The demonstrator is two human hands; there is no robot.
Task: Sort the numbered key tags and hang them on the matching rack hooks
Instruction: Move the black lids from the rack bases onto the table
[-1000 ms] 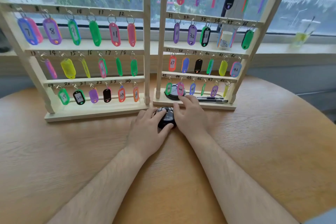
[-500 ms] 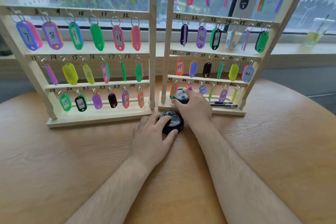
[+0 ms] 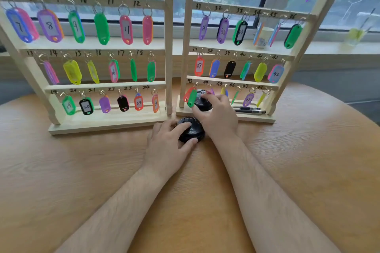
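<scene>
Both black discs held.
Left hand (image 3: 167, 146) grips near disc (image 3: 193, 132) on table (image 3: 82, 170); right hand (image 3: 219, 116) grips far disc (image 3: 202, 102) at 12 o'clock, on rack base (image 3: 255, 118).

Table (image 3: 61, 170): wood, clear grain, matt, looks smooth.
Left rack (image 3: 168, 47) and right rack (image 3: 186, 47): pale bare wood, matt, no varnish sheen that I can see.
Key tags (image 3: 101, 28): coloured plastic, glossy. Tag 8 (image 3: 50, 25) has a white paper insert behind a clear window.
Split ring (image 3: 124, 9): bright metal.
Hooks (image 3: 151, 55): metal, finish too small to tell.
Black disc (image 3: 190, 131) gripped by my left hand (image 3: 166, 146): hard plastic, glossy.
Second black disc (image 3: 202, 101) under my right hand (image 3: 218, 117): same glossy plastic.
Pens (image 3: 249, 111): black, slight sheen.
</scene>
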